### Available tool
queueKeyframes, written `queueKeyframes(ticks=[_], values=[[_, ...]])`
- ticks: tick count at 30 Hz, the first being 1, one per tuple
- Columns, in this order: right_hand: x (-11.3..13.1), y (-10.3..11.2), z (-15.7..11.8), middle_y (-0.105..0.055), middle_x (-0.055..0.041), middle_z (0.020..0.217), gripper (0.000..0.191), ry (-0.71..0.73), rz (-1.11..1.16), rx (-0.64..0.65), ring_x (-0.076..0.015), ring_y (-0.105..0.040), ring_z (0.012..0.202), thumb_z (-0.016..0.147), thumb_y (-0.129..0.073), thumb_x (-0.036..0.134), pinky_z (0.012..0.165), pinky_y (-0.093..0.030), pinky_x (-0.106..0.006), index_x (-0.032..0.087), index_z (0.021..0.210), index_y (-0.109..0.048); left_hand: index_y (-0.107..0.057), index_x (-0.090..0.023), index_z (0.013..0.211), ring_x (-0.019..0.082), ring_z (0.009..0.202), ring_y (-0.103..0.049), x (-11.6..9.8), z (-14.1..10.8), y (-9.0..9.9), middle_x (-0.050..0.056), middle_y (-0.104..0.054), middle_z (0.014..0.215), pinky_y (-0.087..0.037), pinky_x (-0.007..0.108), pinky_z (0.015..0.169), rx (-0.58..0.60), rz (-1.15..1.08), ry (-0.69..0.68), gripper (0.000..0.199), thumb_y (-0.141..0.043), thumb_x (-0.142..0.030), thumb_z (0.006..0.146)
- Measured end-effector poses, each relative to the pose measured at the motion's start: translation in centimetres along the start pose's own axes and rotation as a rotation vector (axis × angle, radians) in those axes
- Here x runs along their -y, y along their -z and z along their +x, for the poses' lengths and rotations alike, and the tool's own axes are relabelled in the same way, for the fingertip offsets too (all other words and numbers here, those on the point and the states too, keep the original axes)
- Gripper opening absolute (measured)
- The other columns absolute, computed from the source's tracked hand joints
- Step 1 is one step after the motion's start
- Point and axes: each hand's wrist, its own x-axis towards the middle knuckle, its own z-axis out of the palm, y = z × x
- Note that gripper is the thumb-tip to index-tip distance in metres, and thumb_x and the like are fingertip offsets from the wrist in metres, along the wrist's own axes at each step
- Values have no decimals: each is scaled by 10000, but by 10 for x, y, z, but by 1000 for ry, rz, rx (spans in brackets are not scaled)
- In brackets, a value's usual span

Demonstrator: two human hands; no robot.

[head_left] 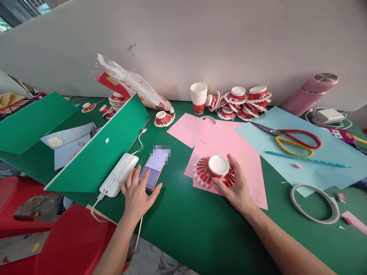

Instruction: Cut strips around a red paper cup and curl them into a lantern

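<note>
My left hand is spread over the lower part of a lit smartphone, fingertips at its screen. A white power bank with a cable lies just left of that hand. In my right hand is a red paper cup, upside down, its wall cut into strips that fan outward around the white base. Thumb and fingers grip it from the right side. Beneath the cup lie pink paper sheets on the green table.
Behind are stacked paper cups and a pile of fanned cups. Scissors and a blue pencil rest on blue paper. A tape roll lies front right, a pink bottle back right. A green partition stands left.
</note>
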Motion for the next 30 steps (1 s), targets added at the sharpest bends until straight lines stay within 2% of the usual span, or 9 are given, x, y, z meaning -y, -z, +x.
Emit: queueKeyframes(ticks=[9,23,30], values=[[-1,-1,-2,-508,-145,1249,718,-19,16,5,-318,-508,1133,797,-595,455,891,-472,-518,239,1391,-255,-543,-166,1233,403,1270,-328,-1,3,2,210,-426,1371,-282,561,949,-5,-29,-7,544,-424,-497,817],[1,2,0,-537,-148,1195,709,12,-16,-20,-319,-537,1100,798,-594,447,863,-498,-499,221,1390,-275,-575,-163,1183,389,1275,-332,-5,17,3,207,-443,1362,-272,552,962,12,-41,-69,523,-437,-500,808],[2,1,0,-488,-160,1269,713,-16,-8,-33,-316,-541,1111,794,-600,441,859,-518,-484,222,1392,-280,-571,-176,1186,389,1286,-312,-3,29,4,200,-443,1367,-276,556,959,45,-27,-99,519,-446,-502,803]])
